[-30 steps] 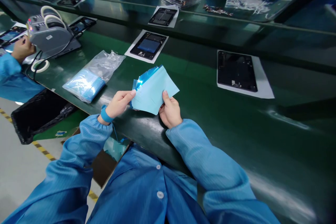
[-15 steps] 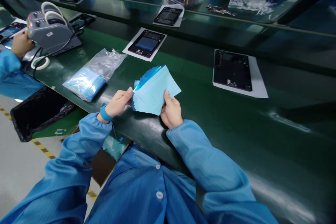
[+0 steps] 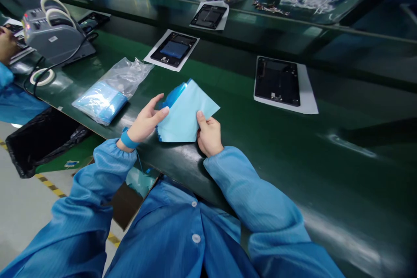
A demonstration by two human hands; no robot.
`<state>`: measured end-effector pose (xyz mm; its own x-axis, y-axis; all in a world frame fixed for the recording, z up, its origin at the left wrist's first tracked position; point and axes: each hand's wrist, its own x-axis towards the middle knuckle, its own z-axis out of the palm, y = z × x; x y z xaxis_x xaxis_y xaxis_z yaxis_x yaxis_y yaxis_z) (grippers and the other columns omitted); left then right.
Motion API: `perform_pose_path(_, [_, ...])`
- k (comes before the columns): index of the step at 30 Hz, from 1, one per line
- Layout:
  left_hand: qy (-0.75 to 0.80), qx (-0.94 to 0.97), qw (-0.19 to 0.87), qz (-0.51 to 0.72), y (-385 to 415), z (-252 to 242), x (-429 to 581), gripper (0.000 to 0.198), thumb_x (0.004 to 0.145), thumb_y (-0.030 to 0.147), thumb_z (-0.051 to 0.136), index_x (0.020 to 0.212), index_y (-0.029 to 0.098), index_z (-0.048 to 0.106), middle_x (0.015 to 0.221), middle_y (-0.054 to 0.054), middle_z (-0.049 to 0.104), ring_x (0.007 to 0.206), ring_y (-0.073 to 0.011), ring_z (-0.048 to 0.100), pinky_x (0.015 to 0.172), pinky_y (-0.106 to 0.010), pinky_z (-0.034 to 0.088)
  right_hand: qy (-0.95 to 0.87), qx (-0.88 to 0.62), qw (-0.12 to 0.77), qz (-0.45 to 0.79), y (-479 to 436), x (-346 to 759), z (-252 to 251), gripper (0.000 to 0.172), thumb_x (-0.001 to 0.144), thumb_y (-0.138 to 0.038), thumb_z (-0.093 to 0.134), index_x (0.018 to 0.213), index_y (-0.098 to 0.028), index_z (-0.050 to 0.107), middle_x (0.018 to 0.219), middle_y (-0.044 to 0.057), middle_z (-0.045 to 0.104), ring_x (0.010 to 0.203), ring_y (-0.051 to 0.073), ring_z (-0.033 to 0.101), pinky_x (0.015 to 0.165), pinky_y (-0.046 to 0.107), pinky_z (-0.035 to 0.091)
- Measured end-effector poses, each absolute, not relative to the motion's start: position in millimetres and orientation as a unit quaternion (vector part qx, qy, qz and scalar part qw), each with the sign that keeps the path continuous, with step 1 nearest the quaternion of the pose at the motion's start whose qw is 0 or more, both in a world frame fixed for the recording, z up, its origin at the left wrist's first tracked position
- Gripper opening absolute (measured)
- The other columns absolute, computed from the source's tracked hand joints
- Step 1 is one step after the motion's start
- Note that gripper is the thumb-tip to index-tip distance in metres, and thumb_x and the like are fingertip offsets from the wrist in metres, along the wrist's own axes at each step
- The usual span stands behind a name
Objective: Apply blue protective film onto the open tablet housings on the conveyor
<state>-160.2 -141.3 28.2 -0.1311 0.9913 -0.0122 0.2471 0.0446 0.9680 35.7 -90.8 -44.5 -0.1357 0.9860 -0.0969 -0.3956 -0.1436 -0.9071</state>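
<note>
Sheets point(image 3: 187, 115), fanned out, are held above the table point(image 3: 254, 152) near its edge. From them, left to right: a machine point(image 3: 61, 45) at ten o'clock; a bag point(image 3: 104, 100) between nine and ten; the left hand point(image 3: 141, 126) at nine, thumb and forefinger parted, loose; a tablet point(image 3: 174, 48) near twelve; the right hand point(image 3: 209, 135) at four, pinching the sheets; another tablet point(image 3: 278, 81) at two.

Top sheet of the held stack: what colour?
The top sheet is pale blue, best seen in the head view.
</note>
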Motion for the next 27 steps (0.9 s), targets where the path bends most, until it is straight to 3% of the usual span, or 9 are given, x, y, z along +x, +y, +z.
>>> perform_pose_path(2, [0.597, 0.56, 0.398, 0.413, -139.6, 30.4, -158.0, 0.072, 0.086, 0.065, 0.07, 0.138, 0.016, 0.059, 0.127, -0.012, 0.071, 0.116, -0.0296, 0.067, 0.1, -0.043, 0.057, -0.413, -0.392, 0.524, 0.633, -91.4, 35.1, -46.2, 0.048, 0.08, -0.063, 0.078, 0.101, -0.02, 0.074, 0.102, 0.005, 0.08, 0.099, 0.024, 0.073, 0.097, 0.043, 0.059])
perform_pose_path(4, [0.605, 0.584, 0.385, 0.38, -139.1, 32.3, -156.2, 0.06, 0.088, 0.058, 0.068, 0.13, 0.016, 0.062, 0.132, -0.012, 0.07, 0.12, -0.0299, 0.065, 0.104, -0.045, 0.055, -0.435, -0.387, 0.521, 0.624, -91.9, 33.2, -45.6, 0.049, 0.08, -0.062, 0.079, 0.105, -0.021, 0.073, 0.107, 0.005, 0.079, 0.102, 0.024, 0.072, 0.099, 0.042, 0.057])
perform_pose_path(8, [0.649, 0.543, 0.346, 0.406, -140.1, 32.5, -153.9, 0.06, 0.081, 0.048, 0.077, 0.127, 0.016, 0.058, 0.123, -0.012, 0.072, 0.11, -0.0281, 0.068, 0.096, -0.043, 0.058, -0.47, -0.362, 0.521, 0.614, -92.2, 26.4, -41.5, 0.052, 0.084, -0.065, 0.074, 0.119, -0.026, 0.067, 0.122, 0.004, 0.075, 0.115, 0.021, 0.068, 0.107, 0.039, 0.054])
perform_pose_path(13, [0.642, 0.499, 0.393, 0.429, -142.0, 39.3, -147.4, 0.052, 0.081, 0.051, 0.078, 0.115, 0.016, 0.064, 0.11, -0.01, 0.074, 0.097, -0.0265, 0.069, 0.085, -0.038, 0.057, -0.487, -0.349, 0.523, 0.606, -92.9, 16.9, -37.9, 0.049, 0.09, -0.067, 0.067, 0.121, -0.029, 0.062, 0.124, 0.001, 0.073, 0.114, 0.02, 0.066, 0.108, 0.041, 0.054])
perform_pose_path(16, [0.704, 0.57, 0.225, 0.359, -140.4, 59.9, -148.7, 0.032, 0.082, 0.046, 0.074, 0.095, 0.019, 0.062, 0.081, -0.002, 0.066, 0.076, -0.02, 0.06, 0.071, -0.031, 0.047, -0.515, -0.349, 0.505, 0.598, -76.4, 23.2, -34.0, 0.05, 0.087, -0.063, 0.071, 0.121, -0.028, 0.061, 0.12, 0.002, 0.073, 0.106, 0.018, 0.068, 0.101, 0.039, 0.057])
perform_pose_path(19, [0.748, 0.63, -0.015, 0.209, -133.4, 86.3, -158.1, 0.017, 0.09, 0.037, 0.061, 0.091, 0.021, 0.055, 0.068, 0.002, 0.047, 0.064, -0.0183, 0.049, 0.065, -0.029, 0.032, -0.581, -0.461, 0.469, 0.479, -37.6, 56.9, -26.8, 0.046, 0.086, -0.05, 0.072, 0.124, -0.027, 0.061, 0.114, 0.003, 0.073, 0.093, 0.016, 0.068, 0.092, 0.034, 0.059])
perform_pose_path(22, [0.762, 0.631, -0.133, 0.052, -121.0, 98.7, -169.6, 0.015, 0.098, 0.026, 0.04, 0.101, 0.021, 0.054, 0.077, -0.004, 0.053, 0.065, -0.0223, 0.052, 0.065, -0.03, 0.027, -0.576, -0.573, 0.463, 0.354, 10.9, 117.4, -17.4, 0.04, 0.086, -0.031, 0.07, 0.124, -0.022, 0.063, 0.128, 0.009, 0.067, 0.115, 0.021, 0.062, 0.106, 0.04, 0.051])
perform_pose_path(25, [0.777, 0.62, -0.105, -0.016, -105.8, 85.6, -175.0, 0.026, 0.099, 0.019, 0.028, 0.098, 0.02, 0.054, 0.08, -0.009, 0.058, 0.067, -0.026, 0.058, 0.069, -0.032, 0.033, -0.541, -0.676, 0.441, 0.239, 53.6, 182.8, -9.6, 0.046, 0.085, -0.016, 0.066, 0.13, -0.012, 0.06, 0.151, 0.024, 0.049, 0.145, 0.032, 0.04, 0.116, 0.053, 0.039])
perform_pose_path(27, [0.777, 0.625, -0.067, -0.021, -95.7, 66.2, -173.7, 0.026, 0.099, 0.022, 0.029, 0.09, 0.019, 0.054, 0.075, -0.009, 0.058, 0.066, -0.027, 0.061, 0.07, -0.033, 0.037, -0.505, -0.753, 0.393, 0.156, 76.1, 217.2, -7.0, 0.048, 0.087, -0.012, 0.064, 0.134, -0.005, 0.057, 0.154, 0.031, 0.042, 0.143, 0.036, 0.042, 0.113, 0.057, 0.04])
